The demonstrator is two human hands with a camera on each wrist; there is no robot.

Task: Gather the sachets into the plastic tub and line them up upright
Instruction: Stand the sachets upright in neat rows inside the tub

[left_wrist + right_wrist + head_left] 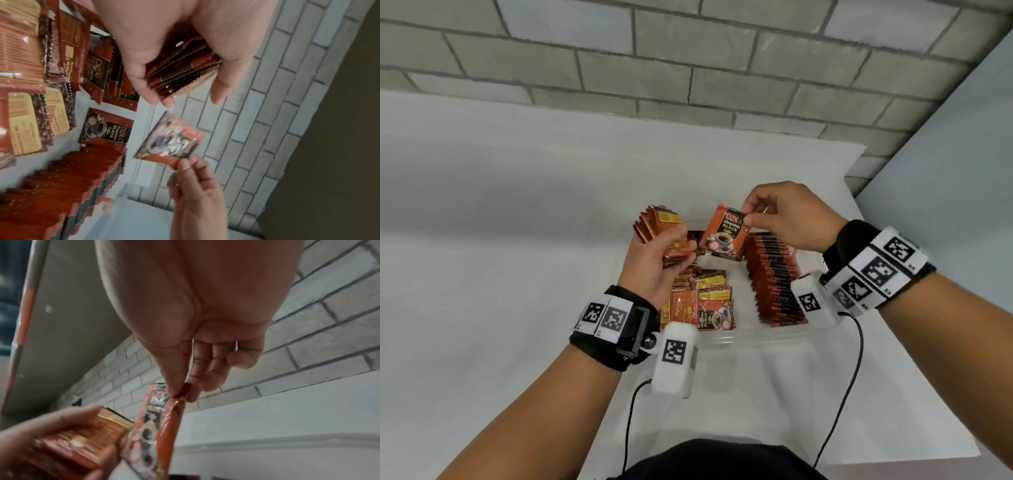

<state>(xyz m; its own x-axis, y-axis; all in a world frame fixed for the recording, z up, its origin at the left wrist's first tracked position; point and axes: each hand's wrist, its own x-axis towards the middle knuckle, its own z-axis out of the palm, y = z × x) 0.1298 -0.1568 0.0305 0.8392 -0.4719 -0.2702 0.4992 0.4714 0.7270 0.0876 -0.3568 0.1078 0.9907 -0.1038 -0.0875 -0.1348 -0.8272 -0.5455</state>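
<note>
- The right hand [787, 216] pinches one sachet [724, 233] by its top corner, above the plastic tub [756, 337].
- The left hand [657, 260] grips a stack of sachets [654, 224] just beside it.
- In the tub, one upright row [774, 277] fills the right side.
- Loose sachets [698, 301] lie flat on the left, still to be stood up; the task looks roughly half done.
</note>
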